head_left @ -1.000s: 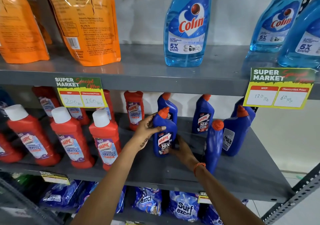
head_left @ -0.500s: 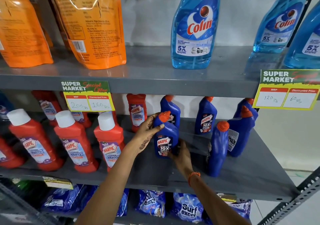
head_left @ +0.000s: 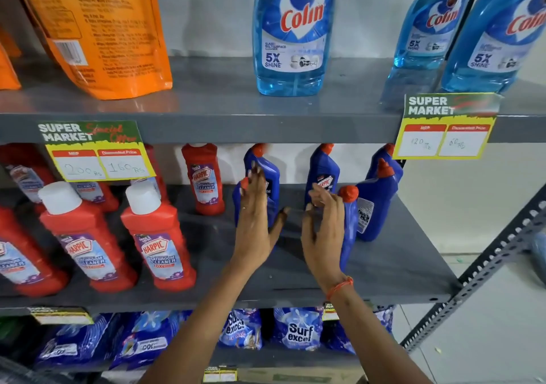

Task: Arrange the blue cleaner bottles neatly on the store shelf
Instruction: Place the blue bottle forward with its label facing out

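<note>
A: Step? Mid-arrange on the middle shelf (head_left: 384, 268). Left hand (head_left: 254, 230) flat against the front-left blue bottle (head_left: 237, 203), fingers spread, palm on it. Looks like a nudge or steadying, not a wrapped hold.

B: So left grip?

A: Released, fingers splayed, touching the bottle only. Right hand (head_left: 323, 236) is half-curled just beside the front-right blue bottle (head_left: 348, 227), the one with the orange cap. Fingers loosely bent, nothing enclosed as far as I can see. Call it released too.

B: Where are the rest of the blues?

A: Three at the back: rear-left bottle (head_left: 270, 173) behind the left hand, rear-middle bottle (head_left: 323, 171), and a rear-right bottle (head_left: 388, 162) near the price tag (head_left: 446, 135). One more, the turned bottle (head_left: 376, 206), shows its back label and leans against the front-right one. Red Harpic bottles (head_left: 156, 236) sit well to the left, not ours.

B: Next move?

A: My guess: right hand closes on the front-right bottle, stands it apart from its neighbour, label forward, in line with the front-left one. The turned bottle needs rotating. Spacing is uneven, so I'd say roughly halfway.
</note>
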`<action>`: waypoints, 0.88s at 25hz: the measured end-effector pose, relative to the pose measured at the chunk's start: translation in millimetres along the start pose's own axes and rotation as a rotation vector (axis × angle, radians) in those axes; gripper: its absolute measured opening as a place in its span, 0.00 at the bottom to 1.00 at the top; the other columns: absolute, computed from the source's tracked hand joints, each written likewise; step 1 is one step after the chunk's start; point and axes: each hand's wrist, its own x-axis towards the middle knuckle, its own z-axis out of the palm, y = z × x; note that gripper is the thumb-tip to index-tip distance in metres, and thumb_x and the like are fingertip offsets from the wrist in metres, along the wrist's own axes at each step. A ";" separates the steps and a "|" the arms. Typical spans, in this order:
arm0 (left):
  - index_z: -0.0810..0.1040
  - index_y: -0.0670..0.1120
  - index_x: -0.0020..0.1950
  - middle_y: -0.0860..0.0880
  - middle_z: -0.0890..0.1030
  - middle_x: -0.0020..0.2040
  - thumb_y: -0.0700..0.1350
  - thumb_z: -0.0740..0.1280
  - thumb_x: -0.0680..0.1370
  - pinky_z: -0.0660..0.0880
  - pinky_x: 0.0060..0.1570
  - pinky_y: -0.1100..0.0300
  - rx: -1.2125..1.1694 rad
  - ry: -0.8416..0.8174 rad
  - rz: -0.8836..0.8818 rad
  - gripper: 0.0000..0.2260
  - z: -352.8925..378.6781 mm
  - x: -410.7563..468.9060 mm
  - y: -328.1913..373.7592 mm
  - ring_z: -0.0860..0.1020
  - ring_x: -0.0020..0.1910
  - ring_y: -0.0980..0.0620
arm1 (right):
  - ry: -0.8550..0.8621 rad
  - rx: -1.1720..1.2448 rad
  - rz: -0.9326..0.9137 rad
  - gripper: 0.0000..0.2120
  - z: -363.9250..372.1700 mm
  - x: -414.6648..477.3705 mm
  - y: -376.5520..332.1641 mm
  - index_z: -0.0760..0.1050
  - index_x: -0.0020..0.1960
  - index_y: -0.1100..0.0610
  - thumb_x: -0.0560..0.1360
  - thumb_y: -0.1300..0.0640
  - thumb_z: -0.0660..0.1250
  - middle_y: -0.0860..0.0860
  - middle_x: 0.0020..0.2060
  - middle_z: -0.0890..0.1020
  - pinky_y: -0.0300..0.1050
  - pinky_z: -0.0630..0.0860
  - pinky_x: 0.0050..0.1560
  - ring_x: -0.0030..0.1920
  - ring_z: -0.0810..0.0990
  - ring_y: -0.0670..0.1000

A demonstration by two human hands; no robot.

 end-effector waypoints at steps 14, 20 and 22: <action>0.73 0.43 0.56 0.41 0.76 0.54 0.54 0.76 0.64 0.76 0.48 0.50 0.067 -0.023 -0.452 0.26 125.5 -18.1 81.6 0.78 0.51 0.42 | -0.414 0.261 0.697 0.12 -64.1 -24.8 132.8 0.69 0.61 0.65 0.80 0.65 0.53 0.65 0.57 0.76 0.34 0.70 0.44 0.54 0.76 0.59; 0.78 0.40 0.52 0.38 0.83 0.51 0.40 0.76 0.66 0.78 0.51 0.47 -0.227 -0.030 -0.560 0.17 109.9 2.1 70.7 0.81 0.48 0.41 | -0.694 0.473 0.823 0.16 -78.1 -10.1 154.2 0.68 0.65 0.57 0.79 0.54 0.57 0.58 0.66 0.73 0.54 0.68 0.69 0.64 0.73 0.53; 0.78 0.40 0.55 0.38 0.82 0.54 0.38 0.75 0.68 0.79 0.53 0.48 -0.440 -0.110 -0.568 0.17 99.4 8.8 64.9 0.81 0.49 0.45 | -0.748 0.636 0.903 0.16 -85.7 0.3 160.7 0.71 0.62 0.54 0.76 0.52 0.63 0.55 0.61 0.79 0.52 0.74 0.63 0.59 0.78 0.52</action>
